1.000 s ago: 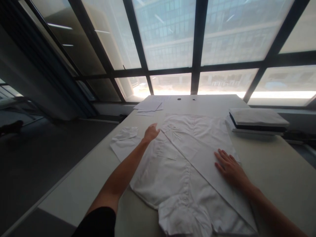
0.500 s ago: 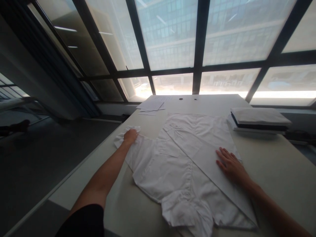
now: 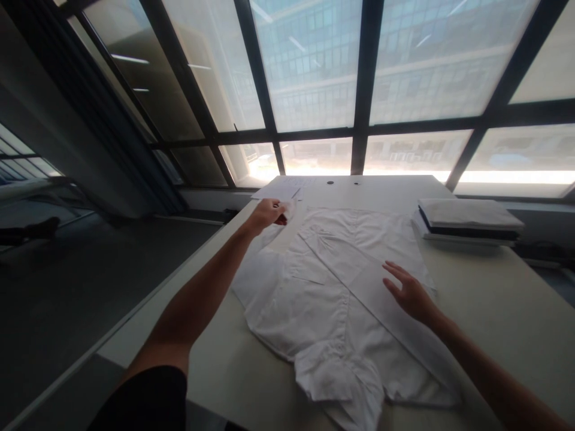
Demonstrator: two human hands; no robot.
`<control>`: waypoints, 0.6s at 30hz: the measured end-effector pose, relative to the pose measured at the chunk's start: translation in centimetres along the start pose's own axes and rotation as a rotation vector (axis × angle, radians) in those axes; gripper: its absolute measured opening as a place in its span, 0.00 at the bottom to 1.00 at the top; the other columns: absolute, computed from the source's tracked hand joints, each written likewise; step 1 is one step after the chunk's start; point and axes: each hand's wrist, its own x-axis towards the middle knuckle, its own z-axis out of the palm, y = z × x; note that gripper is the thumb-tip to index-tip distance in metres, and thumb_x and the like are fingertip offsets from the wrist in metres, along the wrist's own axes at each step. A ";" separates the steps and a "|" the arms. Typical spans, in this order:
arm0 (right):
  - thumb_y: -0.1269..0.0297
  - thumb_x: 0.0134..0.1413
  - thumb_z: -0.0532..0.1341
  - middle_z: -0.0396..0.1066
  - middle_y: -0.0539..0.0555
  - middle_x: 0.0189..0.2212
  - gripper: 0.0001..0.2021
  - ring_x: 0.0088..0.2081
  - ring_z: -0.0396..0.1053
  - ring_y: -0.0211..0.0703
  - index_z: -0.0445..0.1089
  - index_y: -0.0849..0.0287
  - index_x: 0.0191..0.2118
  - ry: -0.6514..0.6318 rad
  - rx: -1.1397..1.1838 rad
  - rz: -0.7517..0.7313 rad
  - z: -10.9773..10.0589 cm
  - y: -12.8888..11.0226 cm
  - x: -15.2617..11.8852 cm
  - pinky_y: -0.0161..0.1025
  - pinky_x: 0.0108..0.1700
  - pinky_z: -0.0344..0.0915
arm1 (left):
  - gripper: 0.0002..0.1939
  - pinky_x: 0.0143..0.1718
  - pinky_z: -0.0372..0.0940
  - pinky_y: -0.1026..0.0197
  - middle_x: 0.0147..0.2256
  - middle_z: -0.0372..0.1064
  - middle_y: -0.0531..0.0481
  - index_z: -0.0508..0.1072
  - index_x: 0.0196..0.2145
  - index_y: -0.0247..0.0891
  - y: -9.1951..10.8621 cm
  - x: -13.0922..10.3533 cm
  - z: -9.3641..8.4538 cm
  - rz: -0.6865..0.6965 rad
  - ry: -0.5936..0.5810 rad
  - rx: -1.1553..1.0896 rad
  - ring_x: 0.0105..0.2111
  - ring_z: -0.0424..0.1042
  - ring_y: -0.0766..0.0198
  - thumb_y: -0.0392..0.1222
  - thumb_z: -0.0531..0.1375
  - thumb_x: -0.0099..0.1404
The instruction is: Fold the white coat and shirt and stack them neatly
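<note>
A white button-front shirt [image 3: 314, 311] lies spread on the table, its collar toward me and its hem toward the window. One side is folded over the front in a long diagonal edge. My left hand [image 3: 270, 214] is closed on the cuff end of the left sleeve and holds it raised off the table near the shirt's far left. Over the folded right part hovers my right hand [image 3: 408, 293], fingers apart and holding nothing. Whether its fingertips touch the cloth I cannot tell.
A stack of folded cloth [image 3: 467, 221], white and dark, sits at the table's right. Paper sheets [image 3: 278, 189] lie at the far left of the white table [image 3: 507, 311]. Large framed windows stand behind, with a dark curtain [image 3: 112, 120] at left.
My left hand has carried the sleeve end up, away from me and rightward toward the shirt's body. My right hand, earlier flat on the folded part, has lifted and shifted slightly left.
</note>
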 end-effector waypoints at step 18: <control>0.61 0.47 0.69 0.77 0.55 0.36 0.12 0.33 0.76 0.46 0.69 0.55 0.37 0.266 1.102 0.801 3.9 -4.5 6.8 0.43 0.34 0.76 | 0.16 0.38 0.71 0.61 0.52 0.72 0.36 0.71 0.48 0.35 1.8 -5.2 14.5 0.056 -0.474 -0.512 0.39 0.79 0.59 0.49 0.58 0.69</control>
